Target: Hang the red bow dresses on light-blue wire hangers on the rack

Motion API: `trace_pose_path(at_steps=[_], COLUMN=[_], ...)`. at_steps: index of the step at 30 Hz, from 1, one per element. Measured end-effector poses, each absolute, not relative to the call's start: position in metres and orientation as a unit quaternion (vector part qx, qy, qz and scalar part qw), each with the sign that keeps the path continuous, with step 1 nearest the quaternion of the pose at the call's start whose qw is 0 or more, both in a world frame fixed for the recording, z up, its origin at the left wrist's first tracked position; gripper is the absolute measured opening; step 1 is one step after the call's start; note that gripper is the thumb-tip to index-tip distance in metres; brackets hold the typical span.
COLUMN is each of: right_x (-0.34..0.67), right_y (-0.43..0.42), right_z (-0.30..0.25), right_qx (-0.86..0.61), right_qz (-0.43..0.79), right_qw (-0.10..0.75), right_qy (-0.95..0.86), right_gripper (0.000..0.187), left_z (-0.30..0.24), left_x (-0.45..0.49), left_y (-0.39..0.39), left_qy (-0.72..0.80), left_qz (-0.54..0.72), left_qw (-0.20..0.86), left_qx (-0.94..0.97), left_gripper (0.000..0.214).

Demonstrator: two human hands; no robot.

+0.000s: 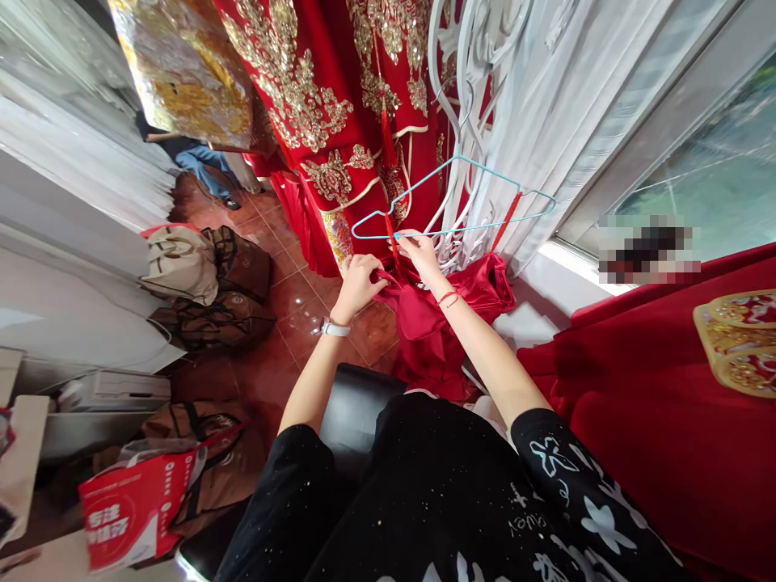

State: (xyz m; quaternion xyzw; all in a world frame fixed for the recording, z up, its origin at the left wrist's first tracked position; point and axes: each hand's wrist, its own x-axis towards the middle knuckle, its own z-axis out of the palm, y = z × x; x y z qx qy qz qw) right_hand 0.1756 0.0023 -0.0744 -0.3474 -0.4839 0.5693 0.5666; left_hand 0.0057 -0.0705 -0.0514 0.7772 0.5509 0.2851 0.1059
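Note:
A light blue hanger (478,167) hangs by its hook from a white scrolled metal rack (464,56). Below it is a dark red satin dress (424,315). One red strap (506,222) loops over the hanger's right side, and another red strap (390,229) is at its left part. My left hand (362,284) is closed, pinching the dress's upper left edge. Just under the hanger's bottom bar, my right hand (418,252) pinches the left strap between thumb and fingers. The dress's lower part is partly hidden behind my right forearm.
Red gowns with gold embroidery (327,105) hang close ahead. Brown bags (242,267) and a red-white bag (142,501) lie at left. A black seat (357,412) is before me, red fabric (636,420) at right. Farther back is a person's leg (206,170) in jeans.

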Motion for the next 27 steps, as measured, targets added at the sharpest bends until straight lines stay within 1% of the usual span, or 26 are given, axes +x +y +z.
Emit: trace_pose_path(at_steps=[1,3,6,9,15,19,24,27], right_x=[0.176,0.178,0.182,0.184,0.186,0.187,0.186,0.185], right_y=[0.002,0.001,-0.002,-0.005,-0.01,-0.011,-0.015,-0.018], right_z=[-0.075,-0.076,-0.077,-0.078,-0.078,-0.076,-0.076,-0.076], right_qx=[-0.362,-0.391,-0.415,-0.418,-0.413,-0.422,-0.42,-0.419], right_qz=[0.564,0.554,0.544,0.546,0.547,0.546,0.547,0.548], right_qw=[0.57,0.571,0.569,0.57,0.573,0.568,0.576,0.581], right_qy=[-0.475,-0.462,-0.456,-0.45,-0.45,-0.448,-0.439,-0.432], right_gripper=[0.03,0.029,0.028,0.027,0.025,0.024,0.025,0.025], left_z=[-0.052,-0.054,-0.058,-0.056,-0.035,-0.028,-0.024,-0.017], left_x=[0.005,0.003,-0.005,-0.014,-0.014,-0.009,-0.008,-0.003], left_y=[-0.069,-0.064,-0.048,-0.03,-0.005,0.0,0.003,0.005], left_qy=[0.554,0.556,0.546,0.523,0.508,0.518,0.512,0.499], left_qz=[0.316,0.391,0.519,0.591,0.627,0.622,0.606,0.604], left_qw=[0.097,0.111,0.179,0.223,0.21,0.192,0.141,0.135], left_qx=[0.764,0.725,0.633,0.573,0.553,0.555,0.592,0.607], left_gripper=[0.014,0.015,0.019,0.022,0.018,0.015,0.014,0.015])
